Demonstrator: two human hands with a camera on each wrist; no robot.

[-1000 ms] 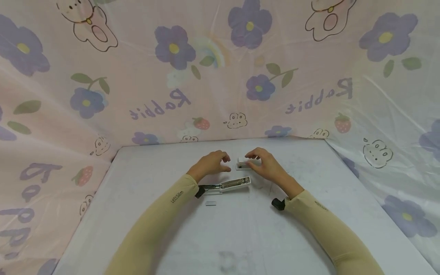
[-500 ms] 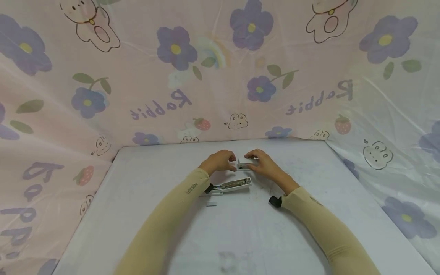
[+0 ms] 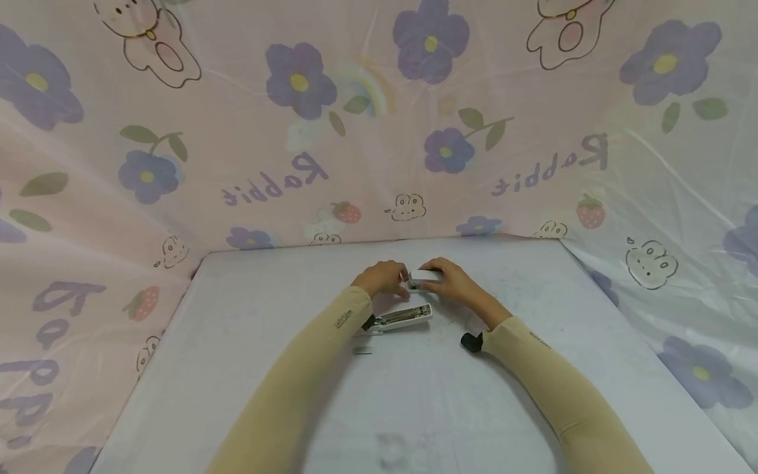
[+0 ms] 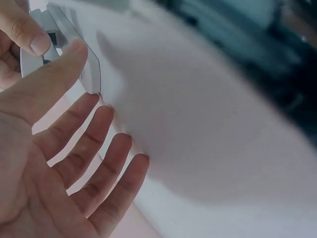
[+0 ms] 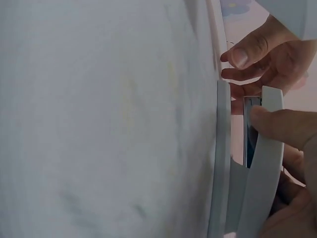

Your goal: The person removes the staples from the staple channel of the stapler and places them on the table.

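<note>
A white stapler (image 3: 425, 276) stands on the white table (image 3: 266, 283). My right hand (image 3: 456, 282) grips its upper arm from the right, thumb on the near side and fingers round the far side. The right wrist view shows a gap between the stapler's upper arm (image 5: 266, 163) and base (image 5: 223, 163), with the metal magazine (image 5: 250, 131) between them. My left hand (image 3: 381, 278) is at the stapler's left end, fingers spread and only slightly bent. In the left wrist view its fingertips lie close to the base's end; I cannot tell whether they touch.
A second stapler (image 3: 405, 317), opened up with its metal inside showing, lies nearer to me, partly hidden by the left wrist's black camera (image 3: 369, 322). A small grey strip (image 3: 363, 351), perhaps staples, lies in front. A patterned curtain (image 3: 367, 164) surrounds the table.
My left hand has moved right, from a short distance away to the stapler's left end. My right hand has closed more firmly round the stapler's upper arm, which shows more plainly now.
</note>
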